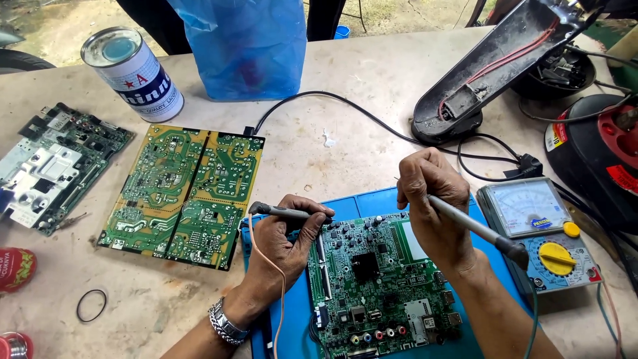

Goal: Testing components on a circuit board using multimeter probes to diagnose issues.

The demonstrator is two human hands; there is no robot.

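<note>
Fingers of both hands grip probes over a green board on a blue mat on the table: left hand, right hand. A slipping tip could bridge neighbouring contacts.

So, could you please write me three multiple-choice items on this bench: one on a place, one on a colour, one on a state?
1. Where does the analogue meter lie?
A. right of the green board
B. on the large yellow-green board
C. beside the can

2. What colour is the mat under that board?
A. red
B. blue
C. black

3. What is the right hand doing?
A. resting flat
B. gripping a probe
C. lifting the can

Answers: 1 A, meter sits at the mat's right edge; 2 B, blue shows around the board; 3 B, fingers close around the grey handle.
</note>
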